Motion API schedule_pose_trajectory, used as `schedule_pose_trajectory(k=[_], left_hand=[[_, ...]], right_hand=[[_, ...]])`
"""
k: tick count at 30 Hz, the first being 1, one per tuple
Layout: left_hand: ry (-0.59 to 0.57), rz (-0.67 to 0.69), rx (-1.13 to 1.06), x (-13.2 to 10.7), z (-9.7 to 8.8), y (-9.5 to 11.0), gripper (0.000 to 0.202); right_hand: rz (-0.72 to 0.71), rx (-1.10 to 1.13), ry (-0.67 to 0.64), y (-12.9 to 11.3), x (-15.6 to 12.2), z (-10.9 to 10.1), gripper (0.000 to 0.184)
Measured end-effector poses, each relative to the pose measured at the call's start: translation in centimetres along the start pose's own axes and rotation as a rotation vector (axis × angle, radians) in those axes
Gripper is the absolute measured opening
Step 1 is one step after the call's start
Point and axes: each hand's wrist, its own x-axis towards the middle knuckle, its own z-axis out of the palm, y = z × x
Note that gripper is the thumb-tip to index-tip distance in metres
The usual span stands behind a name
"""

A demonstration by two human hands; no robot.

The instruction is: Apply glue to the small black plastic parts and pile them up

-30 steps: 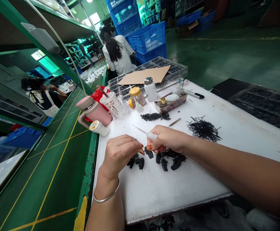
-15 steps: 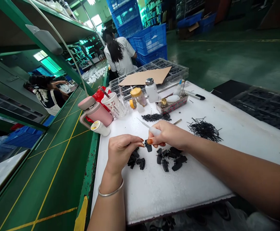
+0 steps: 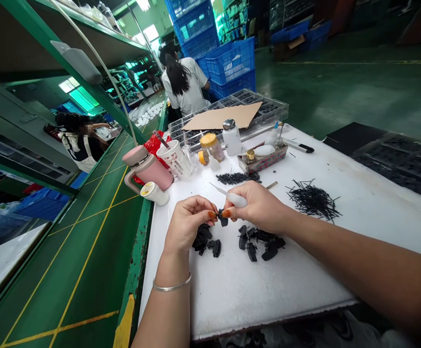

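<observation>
A small black plastic part (image 3: 224, 222) is pinched between the fingertips of my left hand (image 3: 191, 220) and my right hand (image 3: 259, 205), just above the white tabletop (image 3: 268, 295). My right hand also keeps a white pointed tool (image 3: 236, 199) in its grasp, its thin tip aimed up and to the left. Similar black parts lie in one pile (image 3: 202, 238) beside my left hand and another pile (image 3: 257, 241) below my right hand. Behind my hands is a heap of tiny black pieces (image 3: 237, 178). Thin black pins (image 3: 312, 199) lie heaped to the right.
Along the table's back stand a pink mug (image 3: 154, 171), a white cup (image 3: 174, 157), a yellow-lidded jar (image 3: 212, 145), a white pump bottle (image 3: 231, 137) and a small box (image 3: 268, 162). A green conveyor belt (image 3: 87, 241) runs left. Two people sit farther off near blue crates (image 3: 228, 63).
The view has shifted slightly, so the scene sits a little farther right. My left fingers have changed their hold on the black part, which now shows less below the fingertips.
</observation>
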Motion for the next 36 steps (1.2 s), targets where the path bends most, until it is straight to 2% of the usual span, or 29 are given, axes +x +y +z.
schedule_pose_trajectory(k=[8, 14, 21, 28, 36], left_hand=[[-0.011, 0.031, -0.237, 0.1, 0.3, 0.1, 0.019], [-0.037, -0.037, -0.478, -0.2, 0.7, 0.2, 0.022], [0.01, -0.09, -0.633, -0.3, 1.3, 0.3, 0.028], [0.023, -0.066, -0.644, -0.2, 1.2, 0.3, 0.028], [-0.052, -0.061, -0.64, -0.4, 1.3, 0.1, 0.024]], right_hand=[[0.03, 0.144, 0.037, -0.1, 0.4, -0.4, 0.02], [-0.004, 0.163, 0.073, -0.4, 0.0, -0.3, 0.023], [-0.031, 0.187, 0.086, -0.7, -0.2, -0.3, 0.025], [-0.04, 0.207, 0.093, -0.6, -0.2, -0.3, 0.025], [-0.055, 0.217, 0.092, -0.7, -0.3, -0.3, 0.026]])
